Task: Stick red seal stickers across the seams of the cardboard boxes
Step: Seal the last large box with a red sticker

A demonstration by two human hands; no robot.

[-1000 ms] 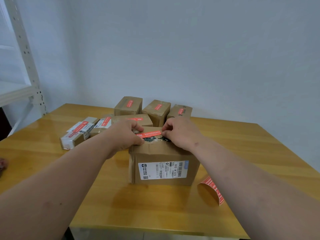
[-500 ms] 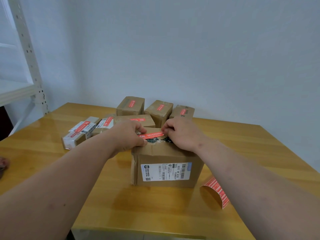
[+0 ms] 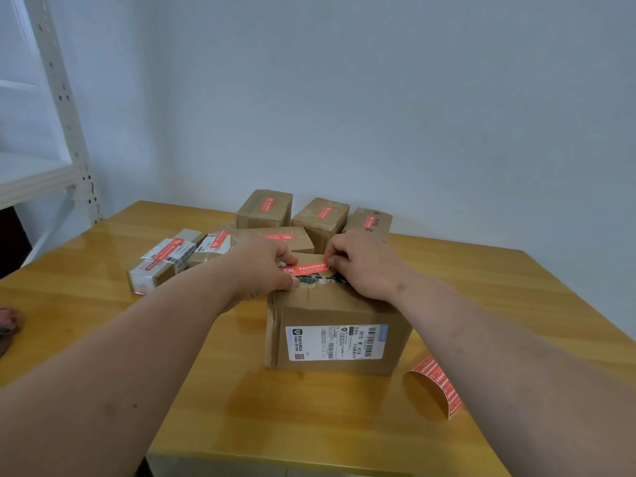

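shelf frame: pale metal upright with holes, far left by the wall, beside the table's back left corner.
table: glossy yellow wood, carries all the boxes.
left flat parcels: two low parcels lying side by side at left, white labels on top, a red strip across each.
left hand: on the left top edge of the front box; fingers curled together, thumb and fingertips pinching the left end of the red seal sticker.
back boxes: three small cardboard boxes in a row near the wall, each with a red sticker on top; a fourth lower box just ahead of them, also red-stickered, partly hidden by the hands.
red seal sticker: on top of the front box, between the two hands, running left-right over the dark torn patch; whether it is fully pressed flat cannot be told.
front box: biggest cardboard box, table centre, nearest the camera; white shipping label with barcodes on its near face, top edge dented.
right hand: on the right top edge of the same box; fingers bent and bunched, tips clamped on the sticker's right end.
sticker sheet: curled backing strip with red stickers on its outer side, lying on the table just right of the front box, partly behind the right forearm.
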